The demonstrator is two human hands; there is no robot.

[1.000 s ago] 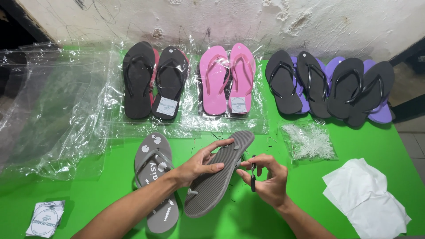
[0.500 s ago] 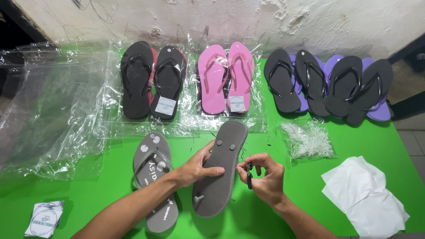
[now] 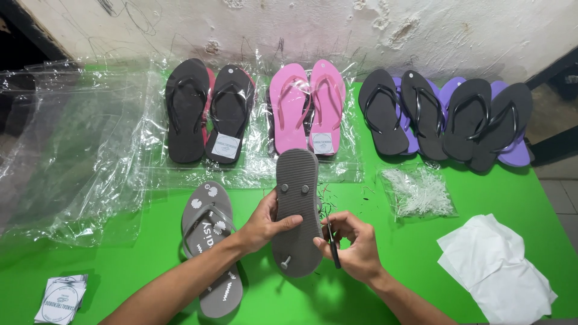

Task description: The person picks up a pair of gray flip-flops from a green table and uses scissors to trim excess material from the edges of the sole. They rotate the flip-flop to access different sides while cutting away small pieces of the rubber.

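Your left hand (image 3: 265, 222) covers the near edge of the grey sandal (image 3: 296, 210) you hold sole-up, so its strap side is out of sight. Your right hand (image 3: 352, 241) wraps a thin dark tool (image 3: 333, 247); only its tip pokes out, too slim to tell what it is. Both your forearms run off the bottom edge. The other grey sandal (image 3: 212, 247) is partly behind your left arm. The bag of small white pieces (image 3: 418, 192) blurs into a tangle. Purple sandals (image 3: 448, 96) peek from under the black ones (image 3: 433, 117), mostly hidden. The clear plastic sheets (image 3: 66, 150) spill past the left edge.
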